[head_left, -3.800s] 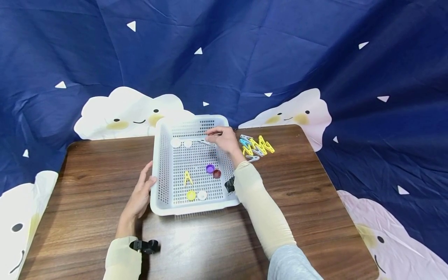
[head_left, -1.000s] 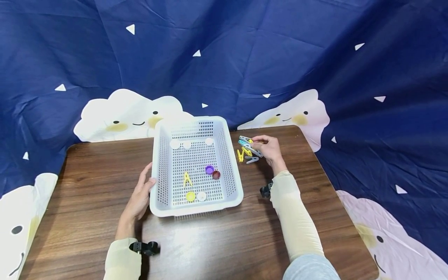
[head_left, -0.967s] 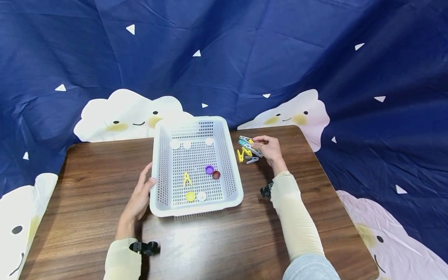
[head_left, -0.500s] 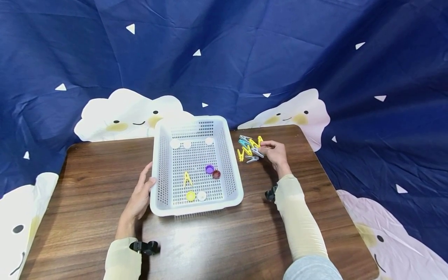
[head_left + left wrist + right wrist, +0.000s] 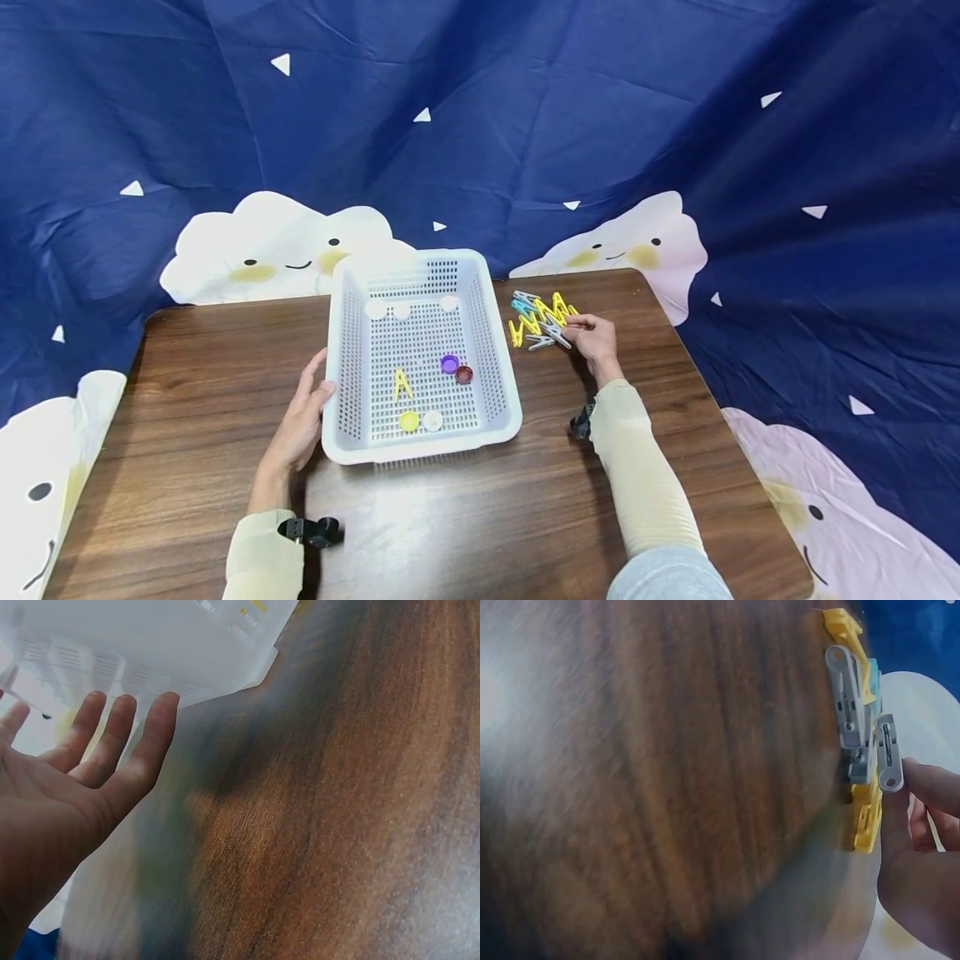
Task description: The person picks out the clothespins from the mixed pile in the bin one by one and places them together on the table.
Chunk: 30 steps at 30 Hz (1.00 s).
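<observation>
Head view first: a small heap of clothespins (image 5: 538, 317), yellow, grey and one light blue, lies on the wooden table (image 5: 180, 433) just to the right of a white perforated basket (image 5: 341, 375), near the table's far edge. The right hand (image 5: 597, 337) rests at the right end of the heap with its fingertips curled in against a grey clothespin (image 5: 557, 335). From the right wrist camera the fingers (image 5: 930, 787) meet the end of that grey clothespin (image 5: 889, 754) and appear to pinch it, with a yellow clothespin (image 5: 866, 810) lying under it and a second grey one (image 5: 844, 697) just beyond; the thumb's part in the grip is hidden.

The left hand (image 5: 302, 417) lies against the basket's left wall near its front corner. In the left wrist camera the left hand (image 5: 67, 795) shows its palm with the fingers (image 5: 154, 735) straight and a little spread, their tips touching the white basket (image 5: 150, 645); it holds nothing.

Inside the basket, on the mesh floor, lie a single yellow clothespin (image 5: 402, 383), a purple bottle cap (image 5: 449, 363) touching a dark red cap (image 5: 464, 374), and nearer the front a yellow cap (image 5: 409, 420) beside a white cap (image 5: 432, 420). Three more white caps (image 5: 401, 309) sit in a row along the far wall.

Both forearms wear pale cream sleeves (image 5: 637, 467), each with a small black camera mount (image 5: 309, 529) at the wrist. Behind the table hangs a dark blue cloth (image 5: 480, 125) printed with white triangles and smiling clouds.
</observation>
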Tool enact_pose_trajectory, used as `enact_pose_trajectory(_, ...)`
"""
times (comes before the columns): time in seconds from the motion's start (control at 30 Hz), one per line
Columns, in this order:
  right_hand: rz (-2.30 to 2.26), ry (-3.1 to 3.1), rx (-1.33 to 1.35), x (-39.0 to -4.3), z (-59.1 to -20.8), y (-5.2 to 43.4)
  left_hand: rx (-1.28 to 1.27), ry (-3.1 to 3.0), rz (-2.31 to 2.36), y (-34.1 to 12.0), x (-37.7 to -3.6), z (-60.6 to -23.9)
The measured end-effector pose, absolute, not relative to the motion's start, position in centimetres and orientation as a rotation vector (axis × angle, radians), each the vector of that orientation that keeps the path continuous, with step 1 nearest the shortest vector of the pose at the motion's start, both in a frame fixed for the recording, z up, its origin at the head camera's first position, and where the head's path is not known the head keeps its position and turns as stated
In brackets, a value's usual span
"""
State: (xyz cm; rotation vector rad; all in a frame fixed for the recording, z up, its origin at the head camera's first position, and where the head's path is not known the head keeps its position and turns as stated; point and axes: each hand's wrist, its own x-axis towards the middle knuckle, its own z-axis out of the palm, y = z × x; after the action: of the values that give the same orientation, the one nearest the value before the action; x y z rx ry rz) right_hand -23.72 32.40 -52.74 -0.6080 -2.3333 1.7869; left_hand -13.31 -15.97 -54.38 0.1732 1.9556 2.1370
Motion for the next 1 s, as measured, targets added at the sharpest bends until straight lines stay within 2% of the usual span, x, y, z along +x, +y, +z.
enact_pose_trajectory(1.0, 1.808, -2.248, -0.688, -23.5, -54.5, 33.1, 0.187, 1.955, 2.135, -16.1, -13.5, -54.7)
